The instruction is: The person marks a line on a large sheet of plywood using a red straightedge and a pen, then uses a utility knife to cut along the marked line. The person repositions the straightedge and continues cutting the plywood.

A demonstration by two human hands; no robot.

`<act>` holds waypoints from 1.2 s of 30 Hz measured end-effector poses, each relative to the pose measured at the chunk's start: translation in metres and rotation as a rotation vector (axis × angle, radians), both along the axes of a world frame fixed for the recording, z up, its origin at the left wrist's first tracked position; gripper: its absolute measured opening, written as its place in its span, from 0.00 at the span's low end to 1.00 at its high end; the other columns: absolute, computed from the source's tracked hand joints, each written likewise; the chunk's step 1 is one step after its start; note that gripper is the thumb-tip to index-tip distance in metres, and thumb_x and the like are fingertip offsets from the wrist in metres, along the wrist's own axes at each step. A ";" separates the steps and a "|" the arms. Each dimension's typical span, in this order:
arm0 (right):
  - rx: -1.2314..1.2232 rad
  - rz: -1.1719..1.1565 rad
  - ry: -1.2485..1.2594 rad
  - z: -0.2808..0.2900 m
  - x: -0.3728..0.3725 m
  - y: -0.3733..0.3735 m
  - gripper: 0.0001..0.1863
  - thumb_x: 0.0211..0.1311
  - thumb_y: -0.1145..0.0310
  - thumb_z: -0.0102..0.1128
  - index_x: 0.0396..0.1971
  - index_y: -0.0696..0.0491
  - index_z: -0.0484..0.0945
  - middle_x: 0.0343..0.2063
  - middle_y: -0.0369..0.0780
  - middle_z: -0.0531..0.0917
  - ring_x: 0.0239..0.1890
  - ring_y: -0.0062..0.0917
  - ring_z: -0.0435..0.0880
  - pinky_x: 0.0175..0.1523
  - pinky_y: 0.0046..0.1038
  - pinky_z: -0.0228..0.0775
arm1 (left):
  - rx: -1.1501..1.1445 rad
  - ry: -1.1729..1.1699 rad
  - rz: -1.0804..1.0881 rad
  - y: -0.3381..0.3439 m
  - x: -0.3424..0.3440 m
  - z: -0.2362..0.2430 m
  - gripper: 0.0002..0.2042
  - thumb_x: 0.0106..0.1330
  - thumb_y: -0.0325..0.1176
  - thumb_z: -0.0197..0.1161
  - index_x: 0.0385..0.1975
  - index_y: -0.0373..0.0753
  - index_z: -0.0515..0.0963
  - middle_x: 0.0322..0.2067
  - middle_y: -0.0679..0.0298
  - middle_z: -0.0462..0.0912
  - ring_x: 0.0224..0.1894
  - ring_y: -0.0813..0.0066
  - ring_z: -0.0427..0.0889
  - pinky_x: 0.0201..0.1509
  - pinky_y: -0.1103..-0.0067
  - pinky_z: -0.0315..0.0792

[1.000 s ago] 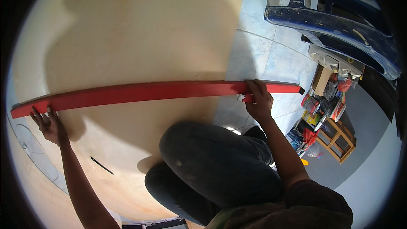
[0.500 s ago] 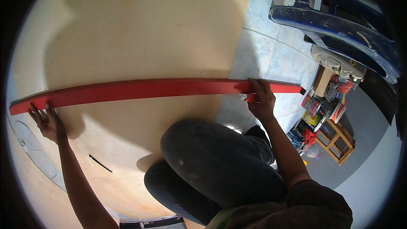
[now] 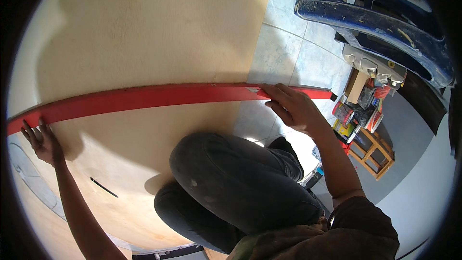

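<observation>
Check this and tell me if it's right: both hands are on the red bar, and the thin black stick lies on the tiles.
Not quite: the black stick's place is wrong. The head view shows the black stick lying on the pale board. The rest stands: the left hand and right hand are both on the red bar.

Long red bar (image 3: 159, 96), flat-faced, dark-tipped, lying across pale board and tiles.

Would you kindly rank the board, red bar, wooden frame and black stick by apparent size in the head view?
1. Board
2. Red bar
3. Wooden frame
4. Black stick
</observation>
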State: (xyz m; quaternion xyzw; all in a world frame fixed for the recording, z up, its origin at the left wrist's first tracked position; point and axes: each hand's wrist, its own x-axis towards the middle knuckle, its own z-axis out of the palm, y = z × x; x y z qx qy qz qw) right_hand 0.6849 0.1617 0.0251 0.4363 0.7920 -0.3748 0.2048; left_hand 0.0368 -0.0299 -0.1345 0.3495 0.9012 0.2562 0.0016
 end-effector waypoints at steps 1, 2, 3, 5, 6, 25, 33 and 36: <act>0.033 0.068 -0.081 -0.001 0.000 0.003 0.23 0.80 0.63 0.61 0.70 0.48 0.75 0.48 0.43 0.84 0.42 0.40 0.89 0.49 0.41 0.82 | 0.033 -0.025 -0.001 0.001 0.000 -0.001 0.37 0.71 0.57 0.73 0.77 0.52 0.73 0.83 0.54 0.60 0.84 0.61 0.60 0.83 0.69 0.64; 0.060 0.130 -0.136 -0.007 0.004 0.005 0.23 0.81 0.61 0.58 0.71 0.47 0.74 0.44 0.43 0.84 0.42 0.42 0.89 0.47 0.44 0.82 | 0.066 -0.049 -0.001 0.001 0.000 -0.003 0.37 0.71 0.58 0.73 0.77 0.52 0.73 0.83 0.54 0.60 0.84 0.61 0.60 0.83 0.69 0.63; 0.063 0.138 -0.149 -0.010 0.005 0.006 0.23 0.81 0.61 0.57 0.71 0.47 0.74 0.43 0.43 0.84 0.42 0.42 0.89 0.47 0.44 0.82 | 0.100 -0.073 -0.002 0.000 -0.001 -0.005 0.37 0.71 0.59 0.73 0.77 0.53 0.73 0.83 0.54 0.60 0.84 0.61 0.60 0.83 0.68 0.62; 0.068 0.155 -0.173 -0.013 0.003 0.007 0.22 0.81 0.62 0.56 0.70 0.46 0.74 0.43 0.43 0.84 0.41 0.42 0.89 0.46 0.45 0.82 | 0.166 -0.109 -0.031 -0.003 -0.006 -0.011 0.37 0.70 0.60 0.72 0.77 0.54 0.74 0.83 0.54 0.61 0.83 0.60 0.61 0.83 0.67 0.62; 0.060 0.160 -0.191 -0.014 0.002 0.007 0.22 0.81 0.62 0.56 0.70 0.45 0.74 0.43 0.43 0.84 0.42 0.42 0.89 0.47 0.45 0.82 | 0.164 -0.104 -0.030 -0.003 -0.006 -0.011 0.37 0.70 0.61 0.72 0.77 0.54 0.74 0.83 0.54 0.61 0.83 0.60 0.62 0.83 0.67 0.62; -0.037 0.190 -0.308 -0.016 -0.016 0.019 0.21 0.83 0.58 0.52 0.68 0.47 0.74 0.42 0.46 0.86 0.42 0.48 0.89 0.50 0.51 0.81 | 0.038 -0.042 0.053 -0.009 -0.013 -0.013 0.37 0.69 0.62 0.72 0.77 0.57 0.74 0.83 0.57 0.62 0.83 0.62 0.64 0.83 0.68 0.63; 0.027 0.173 -0.248 -0.019 -0.011 0.008 0.24 0.81 0.62 0.56 0.73 0.47 0.74 0.42 0.44 0.85 0.39 0.43 0.89 0.47 0.46 0.82 | -0.015 -0.025 0.042 -0.013 -0.020 -0.013 0.36 0.70 0.63 0.71 0.76 0.58 0.75 0.83 0.58 0.61 0.83 0.62 0.64 0.83 0.68 0.62; 0.029 0.178 -0.239 -0.018 -0.014 0.009 0.24 0.81 0.62 0.57 0.73 0.47 0.74 0.41 0.43 0.85 0.39 0.42 0.89 0.46 0.46 0.82 | 0.031 -0.061 0.039 -0.012 -0.017 -0.014 0.36 0.69 0.63 0.72 0.76 0.58 0.75 0.83 0.58 0.61 0.82 0.63 0.64 0.83 0.69 0.62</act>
